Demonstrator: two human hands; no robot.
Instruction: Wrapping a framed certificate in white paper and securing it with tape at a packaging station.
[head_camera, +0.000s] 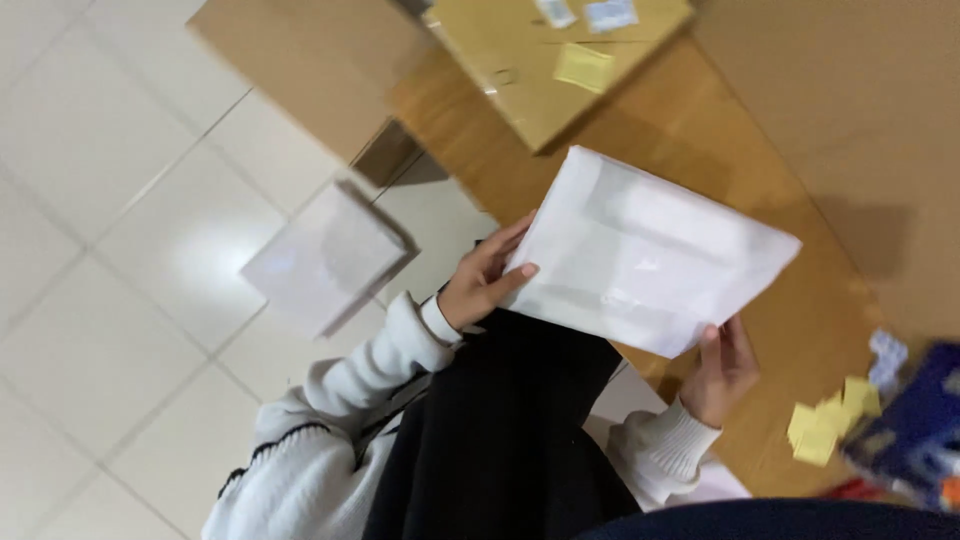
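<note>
I hold a flat white mailing bag (650, 255) with both hands over a brown cardboard sheet (720, 140). My left hand (480, 285) grips its left edge, thumb lying on top. At the bag's lower right corner, my right hand (722, 372) pinches it with the fingers curled over the edge. Both arms are in white knit sleeves, and dark clothing covers my lap below the bag.
A second white packet (325, 260) lies on the pale tiled floor to the left. A cardboard box (555, 60) with stuck-on labels sits at the top. Yellow paper slips (828, 425) and a blue box (915, 430) are at the right edge.
</note>
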